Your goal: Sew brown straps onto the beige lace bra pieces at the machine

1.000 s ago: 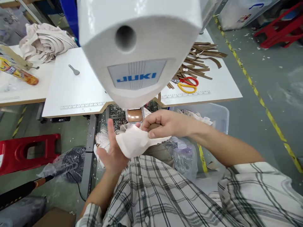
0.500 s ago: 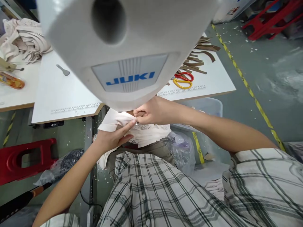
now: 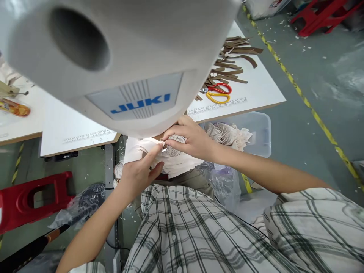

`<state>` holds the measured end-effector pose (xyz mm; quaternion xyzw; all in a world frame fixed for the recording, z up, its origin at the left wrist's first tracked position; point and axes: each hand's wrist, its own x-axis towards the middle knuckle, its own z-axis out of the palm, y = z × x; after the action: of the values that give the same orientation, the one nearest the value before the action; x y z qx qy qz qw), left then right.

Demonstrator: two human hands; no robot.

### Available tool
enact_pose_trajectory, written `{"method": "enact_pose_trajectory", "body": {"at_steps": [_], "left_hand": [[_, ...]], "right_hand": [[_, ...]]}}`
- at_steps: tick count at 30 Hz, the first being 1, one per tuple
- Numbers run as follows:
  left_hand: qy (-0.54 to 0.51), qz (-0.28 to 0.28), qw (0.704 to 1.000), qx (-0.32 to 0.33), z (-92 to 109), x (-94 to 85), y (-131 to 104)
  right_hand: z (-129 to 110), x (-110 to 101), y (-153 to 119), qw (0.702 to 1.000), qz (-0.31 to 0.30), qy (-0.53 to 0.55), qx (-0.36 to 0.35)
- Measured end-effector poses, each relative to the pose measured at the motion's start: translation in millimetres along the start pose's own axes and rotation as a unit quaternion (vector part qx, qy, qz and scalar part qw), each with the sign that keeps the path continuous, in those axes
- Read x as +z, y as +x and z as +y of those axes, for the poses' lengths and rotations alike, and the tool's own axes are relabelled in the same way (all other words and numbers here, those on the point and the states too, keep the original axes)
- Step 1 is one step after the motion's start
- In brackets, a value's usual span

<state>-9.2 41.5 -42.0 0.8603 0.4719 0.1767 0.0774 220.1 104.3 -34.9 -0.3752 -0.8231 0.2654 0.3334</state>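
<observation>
Pale pink fabric (image 3: 182, 167) with a lace patch (image 3: 173, 151) lies under the front of a white JUKI sewing machine (image 3: 159, 83) and hangs over my lap. My left hand (image 3: 140, 170) grips the fabric from the left, index fingertip at its upper edge and thumb lower on the cloth. From the right, my right hand (image 3: 192, 140) pinches the same edge between thumb and fingers, close to the left fingertip. A small shiny metal piece (image 3: 164, 149) shows beside the fingertips; its kind is unclear. The machine's head hides the needle area.
Red-and-yellow-handled scissors (image 3: 218, 93) and brown strips (image 3: 231, 68) lie on the white table (image 3: 267, 91). Below its edge, a clear plastic bin (image 3: 261, 132) holds pale fabric. A red stool (image 3: 34, 197) stands at left; a plastic bag (image 3: 226, 184) is by my right leg.
My right hand has gone from a curled fist to a pinch with straighter fingers. My left hand stays on the fabric. The view has shifted, bringing the machine's head larger and further left.
</observation>
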Motion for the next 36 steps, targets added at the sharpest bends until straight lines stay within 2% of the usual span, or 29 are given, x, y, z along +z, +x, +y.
{"method": "enact_pose_trajectory", "body": {"at_steps": [5, 9, 12, 15, 17, 20, 23, 26, 29, 31, 33, 34, 36], "left_hand": [[-0.031, -0.014, 0.997, -0.076, 16, 2.8, -2], [0.018, 0.002, 0.996, -0.085, 25, 6.0, 0], [0.080, 0.014, 0.993, -0.083, 30, 5.6, 2], [0.097, 0.004, 0.991, -0.087, 31, 1.7, 1], [0.079, -0.004, 0.994, -0.080, 27, -3.3, -1], [0.007, -0.029, 0.999, -0.034, 12, -13.5, -2], [-0.012, -0.054, 0.998, 0.017, -1, -21.1, 1], [0.056, -0.047, 0.997, 0.024, -3, -21.0, 4], [0.101, -0.023, 0.995, 0.009, 4, -16.4, 3], [0.101, -0.021, 0.995, -0.007, 10, -14.3, 2], [0.091, -0.028, 0.995, -0.022, 16, -14.1, 2], [0.087, -0.032, 0.995, -0.033, 19, -14.4, 2], [0.082, -0.036, 0.994, -0.063, 23, -15.1, 3]], "right_hand": [[-3, -5, 8, 0.999, 0.011, 0.035, 0.018], [-1, -4, 7, 0.998, 0.009, 0.051, 0.021], [5, 2, -2, 0.999, 0.042, 0.024, -0.024], [13, 9, -11, 0.991, 0.066, -0.029, -0.112], [16, 10, -12, 0.983, 0.069, -0.070, -0.155], [15, 8, -7, 0.980, 0.053, -0.110, -0.158], [7, 4, -1, 0.984, 0.024, -0.120, -0.127], [0, 5, -3, 0.990, 0.026, -0.102, -0.094], [-1, 11, -11, 0.999, 0.040, 0.030, -0.010], [2, 17, -14, 0.978, 0.026, 0.181, 0.096], [7, 23, -10, 0.936, 0.015, 0.293, 0.192], [10, 27, -6, 0.924, 0.020, 0.314, 0.219], [15, 32, 8, 0.928, 0.021, 0.297, 0.226]]}}
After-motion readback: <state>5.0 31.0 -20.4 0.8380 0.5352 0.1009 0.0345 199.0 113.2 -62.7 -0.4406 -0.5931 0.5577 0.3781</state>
